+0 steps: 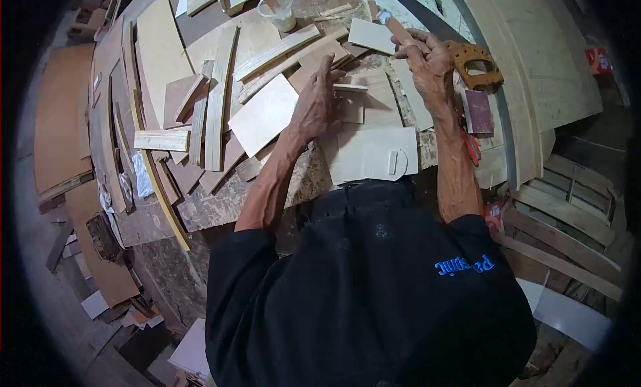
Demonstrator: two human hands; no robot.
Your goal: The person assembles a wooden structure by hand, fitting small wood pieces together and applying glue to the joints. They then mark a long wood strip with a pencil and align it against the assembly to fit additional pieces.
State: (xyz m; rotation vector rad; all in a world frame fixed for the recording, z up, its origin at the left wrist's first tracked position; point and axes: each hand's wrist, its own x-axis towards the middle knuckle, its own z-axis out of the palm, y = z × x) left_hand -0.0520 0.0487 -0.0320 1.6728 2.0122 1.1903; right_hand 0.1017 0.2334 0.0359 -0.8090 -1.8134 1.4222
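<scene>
While the left hand (317, 100) presses flat, fingers spread, on a small wooden piece (349, 96) lying on the cluttered workbench (220, 200), the right hand (427, 63) is closed around a brush handle (398, 30), just beside a saw handle (473, 63); a plastic cup (280, 12) stands further back

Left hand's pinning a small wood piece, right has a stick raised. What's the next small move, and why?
Probably bring the stick down to the small piece. The left hand already presses it flat on the bench, while the right hand holds the stick above and apart from it.
</scene>
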